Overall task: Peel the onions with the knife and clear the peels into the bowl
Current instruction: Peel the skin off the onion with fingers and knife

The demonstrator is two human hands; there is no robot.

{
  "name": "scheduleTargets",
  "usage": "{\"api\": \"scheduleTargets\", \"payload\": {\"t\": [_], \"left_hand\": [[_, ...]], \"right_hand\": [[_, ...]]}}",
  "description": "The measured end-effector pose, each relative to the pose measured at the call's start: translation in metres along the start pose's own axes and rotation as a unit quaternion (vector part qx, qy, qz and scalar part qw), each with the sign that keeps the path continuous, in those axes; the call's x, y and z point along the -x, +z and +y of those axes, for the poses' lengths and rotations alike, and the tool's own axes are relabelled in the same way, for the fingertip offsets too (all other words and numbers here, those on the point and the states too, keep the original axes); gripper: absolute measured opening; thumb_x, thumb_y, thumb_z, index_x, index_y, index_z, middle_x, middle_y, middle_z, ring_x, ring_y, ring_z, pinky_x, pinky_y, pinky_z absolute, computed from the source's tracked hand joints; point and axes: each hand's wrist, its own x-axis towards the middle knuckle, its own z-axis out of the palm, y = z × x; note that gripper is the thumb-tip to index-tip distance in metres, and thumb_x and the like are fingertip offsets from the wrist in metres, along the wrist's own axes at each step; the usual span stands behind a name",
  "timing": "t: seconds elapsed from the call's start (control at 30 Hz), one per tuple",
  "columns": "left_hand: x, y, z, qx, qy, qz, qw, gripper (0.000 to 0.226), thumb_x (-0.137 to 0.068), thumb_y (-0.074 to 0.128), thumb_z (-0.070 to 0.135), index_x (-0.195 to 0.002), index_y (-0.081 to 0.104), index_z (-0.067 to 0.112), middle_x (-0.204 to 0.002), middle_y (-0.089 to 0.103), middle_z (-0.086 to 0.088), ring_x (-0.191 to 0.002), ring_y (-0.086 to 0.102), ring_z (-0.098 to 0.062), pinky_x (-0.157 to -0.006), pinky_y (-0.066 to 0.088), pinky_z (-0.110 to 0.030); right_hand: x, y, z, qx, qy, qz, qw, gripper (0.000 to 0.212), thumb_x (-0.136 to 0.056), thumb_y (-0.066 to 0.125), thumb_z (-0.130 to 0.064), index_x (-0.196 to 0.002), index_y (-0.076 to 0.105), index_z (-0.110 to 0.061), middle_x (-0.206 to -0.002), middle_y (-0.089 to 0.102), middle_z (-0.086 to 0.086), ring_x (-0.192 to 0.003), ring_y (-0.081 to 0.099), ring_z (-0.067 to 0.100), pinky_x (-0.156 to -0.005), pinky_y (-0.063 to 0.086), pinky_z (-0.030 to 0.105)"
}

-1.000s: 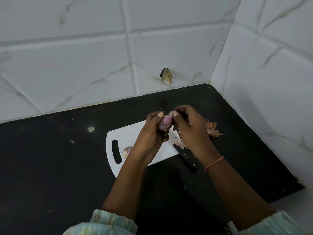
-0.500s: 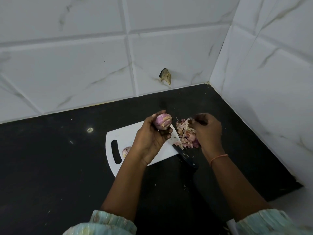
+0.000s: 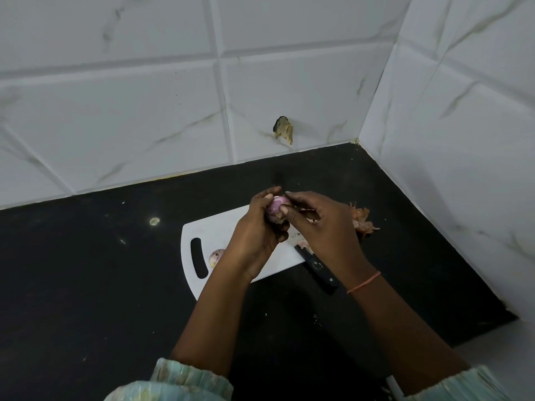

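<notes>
Two bare forearms showed, each ending in a pale green, gathered sleeve cuff [image 3: 185, 380] — faintly patterned. A thin orange thread bracelet [image 3: 364, 282] circled the right wrist.

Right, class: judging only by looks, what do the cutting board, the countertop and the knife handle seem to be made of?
Cutting board: probably plastic; uniform smooth white, thin, with a moulded slot handle.
Countertop: likely polished black stone such as granite; dark, glossy, reflecting a light spot.
Knife handle: black, with pale rivet-like dots; plastic or dark wood, can't tell.
</notes>
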Motion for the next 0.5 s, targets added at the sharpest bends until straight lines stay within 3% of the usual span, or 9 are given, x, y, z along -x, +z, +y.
{"api": "scheduleTargets", "payload": {"t": [0.17, 0.33, 0.5], "left_hand": [[-0.0013, 0.0007, -0.0002, -0.007, -0.005, 0.014, 1.0, 0.031, -0.105, 0.036, 0.021, -0.126, 0.057, 0.013, -0.101, 0.057, -0.015, -0.074, 0.048, -0.021, -0.062, 0.037, -0.03], [-0.0012, 0.0016, 0.0022, -0.02, -0.003, 0.017, 1.0, 0.034, -0.106, 0.037, 0.024, -0.132, 0.055, 0.012, -0.094, 0.063, -0.008, -0.072, 0.053, -0.015, -0.064, 0.039, -0.029], [-0.002, 0.0011, 0.0034, -0.035, -0.007, 0.019, 0.999, 0.036, -0.104, 0.037, 0.023, -0.134, 0.052, 0.011, -0.097, 0.057, -0.012, -0.07, 0.048, -0.017, -0.058, 0.036, -0.029]], "right_hand": [[-0.0009, 0.0016, 0.0009, 0.088, -0.081, 0.019, 0.993, 0.024, -0.089, 0.066, -0.017, -0.108, 0.073, -0.004, -0.1, 0.075, 0.007, -0.09, 0.07, 0.013, -0.082, 0.055, 0.023], [-0.0011, 0.0005, -0.0008, 0.039, -0.066, 0.017, 0.997, 0.027, -0.086, 0.074, -0.017, -0.11, 0.073, -0.006, -0.102, 0.075, 0.004, -0.092, 0.069, 0.009, -0.083, 0.055, 0.02], [-0.0008, 0.0011, 0.0019, 0.038, -0.075, 0.024, 0.996, 0.025, -0.089, 0.072, -0.017, -0.11, 0.074, -0.005, -0.101, 0.075, 0.005, -0.091, 0.07, 0.01, -0.081, 0.056, 0.025]]}}
